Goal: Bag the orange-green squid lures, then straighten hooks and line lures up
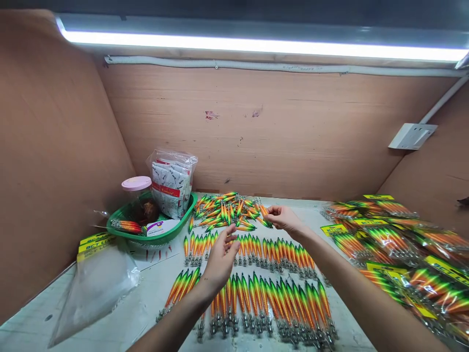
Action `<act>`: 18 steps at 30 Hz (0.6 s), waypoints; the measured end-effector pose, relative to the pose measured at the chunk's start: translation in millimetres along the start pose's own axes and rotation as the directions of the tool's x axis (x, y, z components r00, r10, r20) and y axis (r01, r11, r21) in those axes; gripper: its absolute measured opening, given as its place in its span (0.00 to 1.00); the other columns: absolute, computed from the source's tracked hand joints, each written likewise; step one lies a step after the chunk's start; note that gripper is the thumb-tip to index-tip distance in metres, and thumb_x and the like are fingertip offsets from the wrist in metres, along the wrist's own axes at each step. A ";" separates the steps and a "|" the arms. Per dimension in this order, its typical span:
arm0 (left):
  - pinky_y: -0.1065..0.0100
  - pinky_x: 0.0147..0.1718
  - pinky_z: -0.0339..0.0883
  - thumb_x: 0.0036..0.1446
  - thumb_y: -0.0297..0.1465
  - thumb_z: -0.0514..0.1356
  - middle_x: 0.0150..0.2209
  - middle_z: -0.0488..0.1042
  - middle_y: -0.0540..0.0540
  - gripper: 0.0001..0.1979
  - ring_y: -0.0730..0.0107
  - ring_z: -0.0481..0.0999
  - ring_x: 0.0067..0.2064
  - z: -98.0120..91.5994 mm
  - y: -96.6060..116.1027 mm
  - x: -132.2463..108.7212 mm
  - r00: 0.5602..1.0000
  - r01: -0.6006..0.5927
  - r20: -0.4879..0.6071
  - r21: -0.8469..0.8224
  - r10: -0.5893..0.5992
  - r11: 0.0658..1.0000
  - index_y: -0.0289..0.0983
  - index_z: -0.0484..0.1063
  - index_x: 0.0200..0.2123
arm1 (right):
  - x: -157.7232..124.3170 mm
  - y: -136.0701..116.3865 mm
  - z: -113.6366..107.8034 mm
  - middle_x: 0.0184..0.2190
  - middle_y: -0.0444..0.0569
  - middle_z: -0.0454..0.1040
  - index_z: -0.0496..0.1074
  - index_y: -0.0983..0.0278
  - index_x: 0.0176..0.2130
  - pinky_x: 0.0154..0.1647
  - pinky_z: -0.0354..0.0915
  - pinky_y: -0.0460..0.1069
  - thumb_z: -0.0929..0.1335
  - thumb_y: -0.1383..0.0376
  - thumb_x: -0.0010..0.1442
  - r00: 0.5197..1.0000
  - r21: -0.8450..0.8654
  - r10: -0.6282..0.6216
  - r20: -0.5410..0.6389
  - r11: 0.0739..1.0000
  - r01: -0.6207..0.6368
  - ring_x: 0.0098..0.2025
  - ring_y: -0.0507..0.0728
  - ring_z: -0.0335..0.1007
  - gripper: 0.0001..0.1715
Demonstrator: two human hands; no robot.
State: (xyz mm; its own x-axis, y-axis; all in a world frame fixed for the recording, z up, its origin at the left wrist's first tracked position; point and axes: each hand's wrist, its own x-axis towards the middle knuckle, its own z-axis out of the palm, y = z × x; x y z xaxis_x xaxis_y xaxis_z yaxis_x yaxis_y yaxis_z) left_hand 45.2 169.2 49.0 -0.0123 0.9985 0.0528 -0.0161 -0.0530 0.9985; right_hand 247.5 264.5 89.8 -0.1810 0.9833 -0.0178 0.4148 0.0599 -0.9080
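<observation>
My right hand (pixel 285 218) pinches a squid jig (pixel 264 211), orange and green with its hooks pointing up and away, at the right side of a loose heap of jigs (pixel 225 209). My left hand (pixel 222 255) is held over the jigs in front of that heap, fingers apart and holding nothing that I can see. Below it run two rows of squid jigs, a far row (pixel 282 252) and a near row (pixel 256 298), green ends away from me and hooks toward me. My left forearm covers part of the near row.
Bagged jigs with yellow header cards (pixel 388 239) are piled at the right. At the left stand a green basket (pixel 172 235), holding a pink-lidded jar (pixel 137 184) and a bag of packets (pixel 172 186), and clear empty bags (pixel 98 283). Board walls (pixel 278 137) enclose the table.
</observation>
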 end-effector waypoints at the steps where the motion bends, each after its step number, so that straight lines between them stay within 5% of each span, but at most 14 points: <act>1: 0.59 0.57 0.59 0.57 0.32 0.57 0.60 0.63 0.38 0.23 0.61 0.64 0.60 5.0 3.7 4.7 0.999 -0.032 0.014 -0.023 0.032 0.999 0.38 0.63 0.56 | -12.8 -7.1 0.7 0.19 0.37 0.62 0.66 0.66 0.25 0.19 0.51 0.43 0.73 0.55 0.47 0.999 0.070 -0.011 0.036 0.998 0.008 0.18 0.44 0.53 0.18; 4: 0.61 0.61 0.53 0.57 0.30 0.58 0.62 0.61 0.40 0.24 0.64 0.59 0.63 19.8 13.9 7.2 0.986 -0.109 0.114 -0.110 0.122 0.988 0.39 0.61 0.58 | -54.2 -24.6 6.8 0.20 0.38 0.62 0.66 0.65 0.26 0.18 0.47 0.43 0.73 0.51 0.39 0.990 0.228 -0.029 0.137 0.974 -0.003 0.17 0.43 0.49 0.23; 8: 0.62 0.56 0.60 0.57 0.34 0.59 0.51 0.73 0.40 0.19 0.62 0.70 0.55 30.5 22.4 -13.9 0.961 -0.108 0.223 -0.234 0.162 0.966 0.36 0.68 0.51 | -100.2 -32.4 17.8 0.20 0.37 0.60 0.69 0.66 0.27 0.17 0.43 0.42 0.76 0.51 0.36 0.974 0.431 -0.019 0.227 0.898 -0.083 0.17 0.42 0.45 0.25; 12: 0.64 0.45 0.67 0.58 0.38 0.60 0.39 0.77 0.42 0.15 0.65 0.76 0.41 28.6 27.3 -43.4 0.957 -0.026 0.273 -0.253 0.097 0.967 0.34 0.71 0.45 | -127.5 -25.4 21.6 0.20 0.38 0.61 0.72 0.68 0.29 0.17 0.42 0.40 0.78 0.56 0.39 0.941 0.628 -0.006 0.339 0.746 -0.222 0.18 0.42 0.45 0.22; 18: 0.67 0.36 0.68 0.53 0.43 0.64 0.35 0.76 0.43 0.20 0.69 0.76 0.33 21.4 32.4 -72.4 0.939 0.125 0.341 -0.243 -0.036 0.962 0.33 0.72 0.43 | -154.7 -19.3 23.2 0.19 0.39 0.63 0.73 0.68 0.29 0.15 0.47 0.38 0.76 0.61 0.43 0.892 0.728 0.040 0.450 0.563 -0.392 0.17 0.42 0.47 0.16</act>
State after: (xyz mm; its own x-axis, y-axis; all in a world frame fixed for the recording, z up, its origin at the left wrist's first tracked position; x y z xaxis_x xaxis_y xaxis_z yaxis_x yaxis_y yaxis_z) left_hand 66.9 95.4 77.9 0.3304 0.9437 0.0191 -0.2600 0.0716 0.9629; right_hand 246.8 107.3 100.4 -0.5461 0.8025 -0.2403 -0.3444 -0.4766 -0.8089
